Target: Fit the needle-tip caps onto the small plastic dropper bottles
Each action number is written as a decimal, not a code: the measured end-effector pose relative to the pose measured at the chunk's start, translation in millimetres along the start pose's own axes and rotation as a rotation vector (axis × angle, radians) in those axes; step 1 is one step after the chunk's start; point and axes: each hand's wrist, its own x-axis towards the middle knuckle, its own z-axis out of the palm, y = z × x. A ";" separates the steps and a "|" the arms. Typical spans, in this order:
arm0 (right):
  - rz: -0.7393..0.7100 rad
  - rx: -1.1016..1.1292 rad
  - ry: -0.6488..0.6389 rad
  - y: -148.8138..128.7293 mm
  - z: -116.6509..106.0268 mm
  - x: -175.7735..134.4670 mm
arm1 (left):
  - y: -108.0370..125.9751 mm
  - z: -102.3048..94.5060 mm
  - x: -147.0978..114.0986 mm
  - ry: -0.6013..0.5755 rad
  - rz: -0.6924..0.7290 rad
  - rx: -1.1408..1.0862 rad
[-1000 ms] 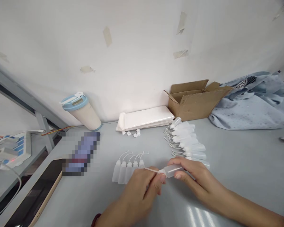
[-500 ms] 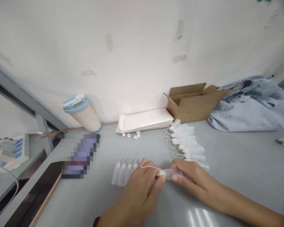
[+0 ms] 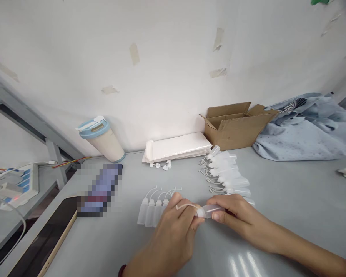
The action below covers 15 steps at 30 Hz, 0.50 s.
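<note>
Both hands grip one small translucent squeeze bottle (image 3: 212,210), held on its side just above the table. My left hand (image 3: 173,231) is closed around its white cap end, and a thin curved tether strip arcs over the fingers. My right hand (image 3: 238,215) pinches the clear body between thumb and fingers. Left of my left hand lies a row of similar bottles (image 3: 148,212) with curved strips at their tops, partly hidden by that hand. Beyond my right hand, several more bottles (image 3: 229,175) lie stacked in a column.
Small white caps (image 3: 165,166) lie before a stack of white padded envelopes (image 3: 178,146). An open cardboard box (image 3: 238,130) and a blue-grey cloth bag (image 3: 311,130) stand at the back right. A tumbler (image 3: 103,140), a phone (image 3: 46,234) and a power strip (image 3: 24,184) are at left.
My left hand has turned a little around the cap end, and its fingers now cover more of it. The bottle stays in both hands, and the view has shifted slightly.
</note>
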 end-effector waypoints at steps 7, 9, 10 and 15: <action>0.025 0.020 0.043 -2.1 -0.9 1.5 | -3.7 -12.6 6.4 0.039 0.026 0.050; -0.019 -0.054 0.139 -2.7 -2.1 -0.2 | -12.8 -23.6 10.7 0.061 -0.055 0.062; -0.054 -0.107 0.202 -1.8 -3.7 -0.9 | -19.5 -29.2 13.0 0.082 -0.125 0.096; -0.314 -0.429 0.553 15.6 -21.4 1.2 | -60.0 -46.3 29.5 0.087 -0.423 0.446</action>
